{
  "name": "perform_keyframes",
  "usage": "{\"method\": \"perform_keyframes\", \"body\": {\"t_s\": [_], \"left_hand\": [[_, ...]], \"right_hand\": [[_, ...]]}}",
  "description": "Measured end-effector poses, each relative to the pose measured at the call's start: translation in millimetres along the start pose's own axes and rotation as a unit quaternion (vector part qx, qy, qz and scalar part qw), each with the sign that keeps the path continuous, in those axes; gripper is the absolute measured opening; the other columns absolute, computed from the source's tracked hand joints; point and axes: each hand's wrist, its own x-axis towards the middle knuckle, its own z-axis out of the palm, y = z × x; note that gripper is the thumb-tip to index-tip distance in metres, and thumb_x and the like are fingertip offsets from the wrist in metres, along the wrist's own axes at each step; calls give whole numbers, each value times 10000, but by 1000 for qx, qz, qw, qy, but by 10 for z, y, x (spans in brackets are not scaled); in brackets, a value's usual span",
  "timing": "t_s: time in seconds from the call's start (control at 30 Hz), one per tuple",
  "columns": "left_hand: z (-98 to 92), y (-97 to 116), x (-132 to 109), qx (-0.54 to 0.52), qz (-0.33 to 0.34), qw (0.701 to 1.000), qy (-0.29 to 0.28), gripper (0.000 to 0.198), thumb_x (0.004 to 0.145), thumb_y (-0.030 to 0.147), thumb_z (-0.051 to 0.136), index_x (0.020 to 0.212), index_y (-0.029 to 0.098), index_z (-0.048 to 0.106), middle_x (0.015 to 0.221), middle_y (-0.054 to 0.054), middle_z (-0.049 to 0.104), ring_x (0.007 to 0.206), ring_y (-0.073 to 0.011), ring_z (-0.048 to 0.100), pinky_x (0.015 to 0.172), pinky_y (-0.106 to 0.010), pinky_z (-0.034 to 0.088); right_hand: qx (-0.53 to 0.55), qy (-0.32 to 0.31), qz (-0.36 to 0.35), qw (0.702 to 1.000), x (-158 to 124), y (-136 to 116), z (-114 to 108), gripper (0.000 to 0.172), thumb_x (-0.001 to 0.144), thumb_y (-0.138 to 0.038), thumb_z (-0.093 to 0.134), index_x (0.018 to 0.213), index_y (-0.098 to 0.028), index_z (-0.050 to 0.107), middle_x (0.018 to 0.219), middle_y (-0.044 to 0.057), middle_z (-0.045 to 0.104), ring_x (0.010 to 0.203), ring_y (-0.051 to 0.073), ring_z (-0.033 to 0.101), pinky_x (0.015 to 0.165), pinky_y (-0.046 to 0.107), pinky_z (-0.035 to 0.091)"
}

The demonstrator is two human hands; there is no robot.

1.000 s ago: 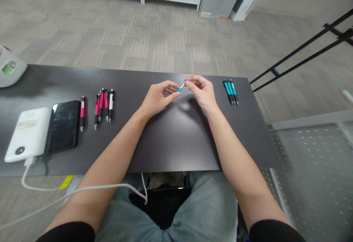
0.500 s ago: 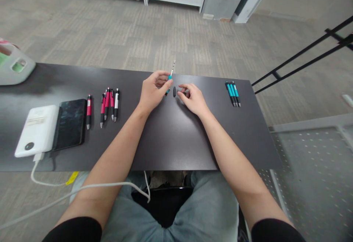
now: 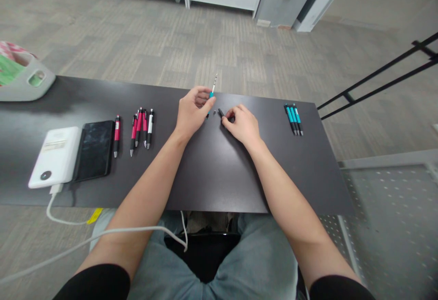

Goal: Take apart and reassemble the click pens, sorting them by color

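Observation:
My left hand [image 3: 193,111] is closed around a teal pen barrel [image 3: 211,95], its white refill end sticking up and away from me. Between finger and thumb, my right hand [image 3: 242,122] pinches a small black pen grip [image 3: 221,112], tilted just above the table. A tiny dark piece [image 3: 214,112] lies on the table between the two hands; it is too small to make out. Part of the teal pen is hidden behind my left fingers.
Three teal pens [image 3: 293,120] lie at the right. Several red pens [image 3: 138,129], a white pen [image 3: 150,129], a black phone [image 3: 95,149] and a white power bank [image 3: 55,156] with a cable are at the left. A pale basket [image 3: 41,88] stands at the far left.
My right hand has closed on the black grip, which stood on the table between the hands, and tilted it. The tiny dark piece now shows. The view has shifted slightly.

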Motion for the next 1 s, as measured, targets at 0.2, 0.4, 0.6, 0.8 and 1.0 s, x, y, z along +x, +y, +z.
{"method": "perform_keyframes", "body": {"t_s": [0.2, 0.4, 0.6, 0.8, 1.0], "left_hand": [[0, -7, -8, 9, 9, 1000, -2, 202, 1062, 232, 895, 1255, 262, 845, 1081, -21, 911, 943, -203, 871, 909, -321, 711], [-14, 21, -27, -7, 10, 999, -33, 195, 1011, 239, 913, 1197, 263, 861, 1041, -24, 918, 904, -210, 859, 892, -347, 700], [-12, 54, -72, -17, 25, 993, -112, 185, 966, 282, 954, 1141, 268, 895, 1048, -40, 942, 944, -236, 875, 962, -393, 740], [1, 41, -108, -11, 57, 987, -150, 169, 967, 356, 960, 1110, 269, 937, 1056, -53, 959, 942, -246, 873, 957, -404, 734], [-18, 94, -115, 18, 51, 984, -168, 204, 971, 363, 950, 1149, 264, 967, 1062, -56, 969, 970, -257, 870, 956, -401, 720]], "right_hand": [[31, 27, 24, 999, 16, 28, 33, 237, 1086, -379, 881, 910, -305, 741, 1208, 159, 902, 1114, 418, 863, 1046, 602, 699], [332, 72, 41, 940, 171, 465, -43, 314, 1018, -527, 954, 988, -316, 724, 950, 21, 888, 785, 253, 820, 916, 475, 732], [434, 180, 4, 883, 217, 693, -348, 572, 889, -809, 1053, 1096, -324, 832, 1020, 18, 891, 887, 236, 833, 808, 393, 724], [409, 209, -30, 888, 222, 755, -433, 637, 886, -887, 1027, 1173, -330, 915, 1081, 46, 891, 1003, 282, 847, 803, 416, 721], [411, 200, -50, 888, 249, 778, -406, 737, 798, -980, 1061, 1131, -332, 948, 1047, 38, 904, 971, 266, 832, 752, 388, 706]]}}
